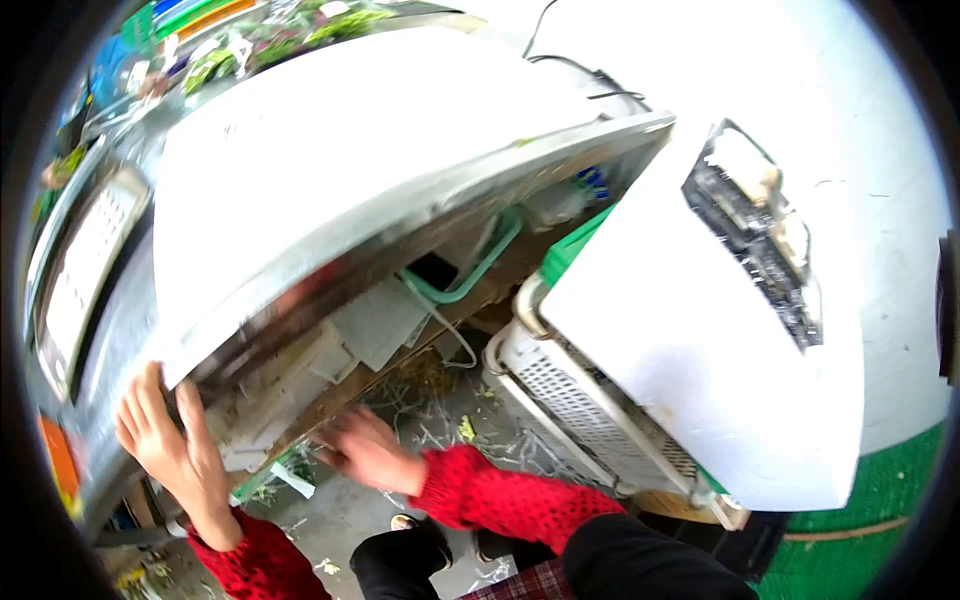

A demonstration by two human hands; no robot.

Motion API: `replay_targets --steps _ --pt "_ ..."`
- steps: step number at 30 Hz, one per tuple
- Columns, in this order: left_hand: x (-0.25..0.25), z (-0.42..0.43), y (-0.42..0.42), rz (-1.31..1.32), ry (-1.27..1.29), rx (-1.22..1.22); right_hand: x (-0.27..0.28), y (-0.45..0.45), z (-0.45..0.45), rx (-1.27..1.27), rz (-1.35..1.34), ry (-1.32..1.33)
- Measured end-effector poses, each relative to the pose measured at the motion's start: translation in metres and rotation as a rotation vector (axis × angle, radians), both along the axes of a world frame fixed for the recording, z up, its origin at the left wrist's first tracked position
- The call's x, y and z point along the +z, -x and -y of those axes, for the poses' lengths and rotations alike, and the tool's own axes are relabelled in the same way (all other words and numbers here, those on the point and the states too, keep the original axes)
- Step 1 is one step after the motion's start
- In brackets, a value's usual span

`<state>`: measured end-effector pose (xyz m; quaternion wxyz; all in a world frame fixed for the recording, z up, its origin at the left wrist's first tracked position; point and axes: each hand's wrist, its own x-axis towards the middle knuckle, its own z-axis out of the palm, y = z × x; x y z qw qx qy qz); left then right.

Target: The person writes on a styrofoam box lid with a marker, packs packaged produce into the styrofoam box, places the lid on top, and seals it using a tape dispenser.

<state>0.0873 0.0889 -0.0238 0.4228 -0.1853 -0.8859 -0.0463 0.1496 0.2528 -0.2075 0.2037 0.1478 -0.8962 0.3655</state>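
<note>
My left hand (170,440) rests at the near left corner of the white-topped table (330,170), its fingers apart on the edge and holding nothing. Below the tabletop, my right hand (365,448) is at the edge of a lower wooden shelf (405,352), blurred, its fingertips hard to make out. Papers (375,320) lie on that shelf, along with a teal-rimmed basket (462,292) that has a dark object inside. Close to my right hand hangs a green and clear plastic piece (292,472).
White plastic crates (575,390) stand right of the shelf, beneath a white board (700,390) bearing a black rack (755,235). A scale-like panel (88,280) is at the left. Leafy greens (300,40) lie at the back. Scraps litter the grey floor (350,520).
</note>
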Motion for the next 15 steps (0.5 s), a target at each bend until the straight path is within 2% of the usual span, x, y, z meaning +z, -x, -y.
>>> replay_targets --steps 1,2,3,4,5,6,8,11,12,13,14,15 --pt "0.007 -0.01 -0.005 0.063 -0.042 -0.025 0.0 -0.034 -0.025 0.084 0.539 0.041" --pt "-0.003 0.011 0.018 0.132 -0.024 -0.004 -0.02 -0.057 -0.025 0.001 0.447 0.155" --pt "0.012 0.003 0.017 0.172 -0.02 -0.018 -0.005 -0.101 -0.051 -0.011 0.445 0.215" --pt "0.021 -0.004 0.014 0.245 -0.037 0.006 0.04 -0.141 -0.074 -0.075 0.674 0.132" --pt "0.025 -0.003 0.017 0.22 0.024 0.011 0.062 -0.176 -0.091 -0.036 0.808 0.126" --pt "0.031 -0.002 0.017 0.307 0.037 0.022 0.09 -0.208 -0.107 -0.047 0.89 0.116" --pt "0.051 -0.001 0.014 0.46 0.047 -0.003 0.179 -0.249 -0.137 -0.106 0.819 0.306" --pt "0.075 0.001 0.01 0.602 0.096 -0.028 0.352 -0.266 -0.191 -0.434 0.56 0.361" --pt "0.078 0.001 0.015 0.645 0.127 -0.008 0.384 -0.265 -0.211 -0.573 0.523 0.416" --pt "0.084 -0.005 0.016 0.709 0.141 0.027 0.392 -0.271 -0.232 -0.75 0.447 0.524" --pt "0.082 -0.006 0.02 0.671 0.163 0.041 0.392 -0.274 -0.257 -0.941 0.287 0.514" --pt "0.081 -0.003 0.025 0.663 0.2 0.04 0.394 -0.277 -0.286 -1.133 0.314 0.419"
